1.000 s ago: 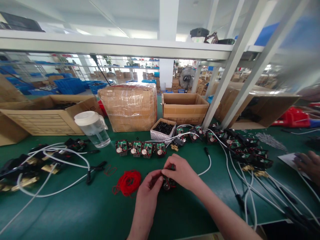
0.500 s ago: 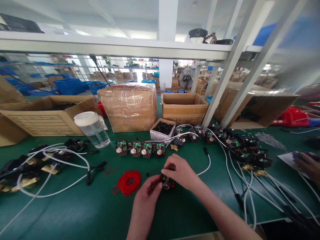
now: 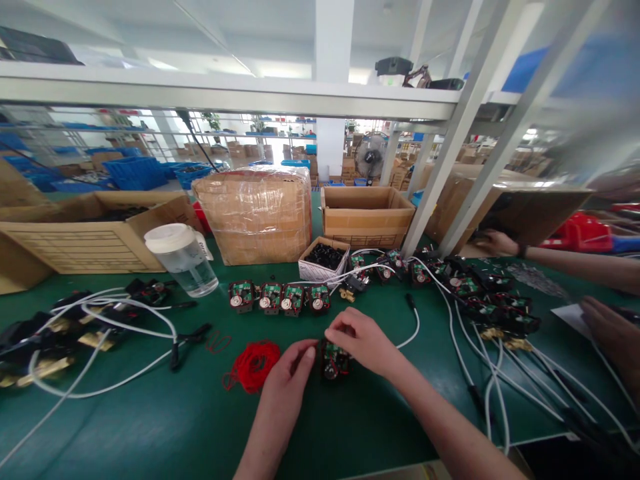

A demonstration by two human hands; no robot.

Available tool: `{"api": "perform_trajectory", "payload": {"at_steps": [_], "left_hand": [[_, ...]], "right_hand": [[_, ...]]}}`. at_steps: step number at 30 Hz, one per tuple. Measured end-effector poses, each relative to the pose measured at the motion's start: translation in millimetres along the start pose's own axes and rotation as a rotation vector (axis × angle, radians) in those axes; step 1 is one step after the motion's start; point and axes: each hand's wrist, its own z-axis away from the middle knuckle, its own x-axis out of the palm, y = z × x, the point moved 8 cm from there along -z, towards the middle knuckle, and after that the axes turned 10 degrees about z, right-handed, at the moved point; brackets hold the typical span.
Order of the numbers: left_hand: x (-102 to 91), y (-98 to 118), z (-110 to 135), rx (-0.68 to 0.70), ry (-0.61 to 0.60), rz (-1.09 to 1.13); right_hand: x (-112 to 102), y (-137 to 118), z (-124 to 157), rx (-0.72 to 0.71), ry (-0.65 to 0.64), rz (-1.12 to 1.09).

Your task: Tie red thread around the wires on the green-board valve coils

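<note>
A small black-cased unit with a green circuit board (image 3: 336, 363) and red wires stands on the green table before me. My right hand (image 3: 364, 340) is closed over its top edge, thumb and fingers bent together there; the fingertips partly cover the board. Just left of the unit is my left hand (image 3: 290, 377), apart from it, with thumb and forefinger pinched together. What lies between those fingertips is too small to make out. Beside the left hand lies a bundle of red wire (image 3: 256, 367). Similar open units (image 3: 291, 299) stand in a row behind.
A small box of black parts (image 3: 325, 259) and larger cartons (image 3: 255, 217) line the back. A water jug (image 3: 183, 260) stands left, near cabled brass-fitted units (image 3: 95, 320). More units with white cables (image 3: 500, 307) lie right, where another person's hand (image 3: 495, 243) reaches by a carton.
My left hand has drawn back leftward from the unit, its thumb and forefinger now pinched. My right hand stays at the unit. At right, another person's arm has come in by the carton.
</note>
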Motion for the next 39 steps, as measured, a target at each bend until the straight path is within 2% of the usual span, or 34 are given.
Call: {"api": "perform_trajectory", "payload": {"at_steps": [4, 7, 11, 15, 18, 26, 31, 39], "left_hand": [[9.3, 10, -13, 0.031, -0.088, -0.006], [16.4, 12, -19, 0.037, -0.126, -0.027], [16.3, 14, -22, 0.078, -0.096, -0.114], [14.6, 20, -20, 0.187, -0.056, -0.214], [14.5, 23, -19, 0.232, -0.041, -0.243], [16.1, 19, -18, 0.176, -0.057, -0.17], [15.2, 12, -19, 0.146, -0.051, -0.146], [18.0, 15, -19, 0.115, -0.079, -0.111]], "right_hand": [[-10, 10, 7, 0.018, 0.033, -0.017], [-9, 15, 15, 0.054, 0.021, -0.061], [-5, 15, 20, 0.072, 0.061, -0.084], [-5, 13, 21, 0.041, 0.117, -0.093], [-6, 13, 23, 0.03, 0.112, -0.12], [-7, 17, 27, 0.041, 0.107, -0.135], [-5, 20, 28, 0.068, 0.043, -0.236], [-4, 16, 32, 0.095, 0.147, -0.118]]}}
